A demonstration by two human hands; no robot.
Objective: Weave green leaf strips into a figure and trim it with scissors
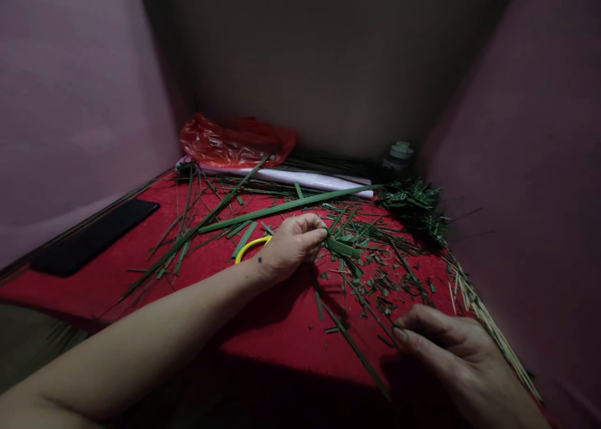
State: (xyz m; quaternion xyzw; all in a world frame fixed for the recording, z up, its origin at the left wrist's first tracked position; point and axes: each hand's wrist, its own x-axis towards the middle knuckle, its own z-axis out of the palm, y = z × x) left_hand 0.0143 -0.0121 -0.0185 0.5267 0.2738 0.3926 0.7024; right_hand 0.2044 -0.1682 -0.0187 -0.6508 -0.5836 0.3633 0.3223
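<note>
Your two hands work above one red cloth: your left hand pinches one green strip over the scraps, too many to count. Your right hand brings thumb and forefinger together at one thin strand; whether they grip it, you cannot tell. One yellow loop is partly hidden by your left hand. Behind lie one white roll, one red bag and one jar, their contents unclear; one black slab lies left
</note>
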